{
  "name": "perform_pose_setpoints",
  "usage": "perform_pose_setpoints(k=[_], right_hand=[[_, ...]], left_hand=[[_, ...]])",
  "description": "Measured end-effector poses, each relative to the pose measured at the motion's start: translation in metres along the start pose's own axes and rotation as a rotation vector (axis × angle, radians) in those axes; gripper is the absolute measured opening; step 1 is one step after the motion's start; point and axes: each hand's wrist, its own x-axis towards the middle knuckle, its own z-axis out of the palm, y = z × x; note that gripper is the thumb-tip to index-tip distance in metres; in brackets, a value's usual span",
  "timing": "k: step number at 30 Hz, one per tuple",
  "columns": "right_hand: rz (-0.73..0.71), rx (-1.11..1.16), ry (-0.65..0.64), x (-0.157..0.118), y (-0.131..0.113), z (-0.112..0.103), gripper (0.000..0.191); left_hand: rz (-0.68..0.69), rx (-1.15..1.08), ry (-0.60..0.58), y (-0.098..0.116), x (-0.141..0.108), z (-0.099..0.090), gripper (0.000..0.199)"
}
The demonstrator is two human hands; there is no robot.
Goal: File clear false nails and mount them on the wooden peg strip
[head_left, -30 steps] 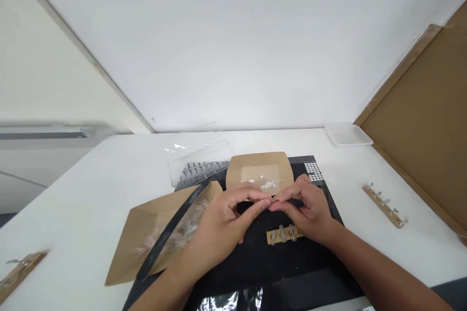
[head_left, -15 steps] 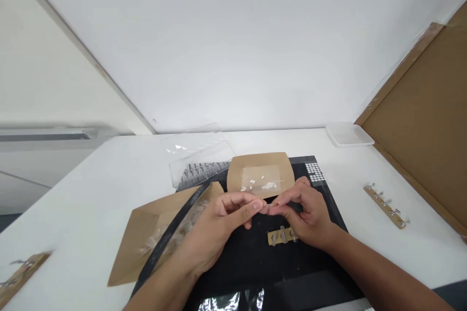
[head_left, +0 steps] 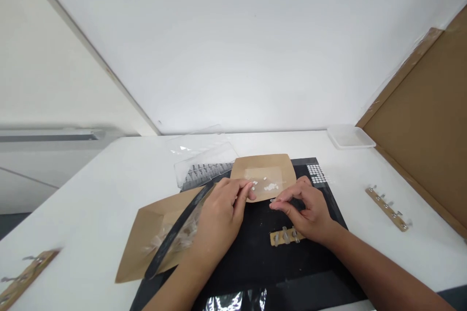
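A right hand (head_left: 306,207) pinches a small clear piece (head_left: 272,200) well short of the far edge of the tabletop (head_left: 91,204); the left hand (head_left: 223,210) is apart, its grip unclear. A light, edge-only hold seems best.

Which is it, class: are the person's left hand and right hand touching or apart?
Apart. The head view shows a gap between the fingertips of the left hand and right hand, with black mat visible between them.

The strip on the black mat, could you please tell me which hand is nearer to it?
Right: the right hand partly hides the right end of the strip from view; the left hand is farther off, up and to its left.
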Motion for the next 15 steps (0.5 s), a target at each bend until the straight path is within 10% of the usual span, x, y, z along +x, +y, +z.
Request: perform_pose_setpoints(k=[15], right_hand=[[-0.022,-0.201,0.108,0.004,0.010,-0.007,0.038]], left_hand=[[0.128,0.102,0.065,-0.011,-0.001,0.000,0.022]])
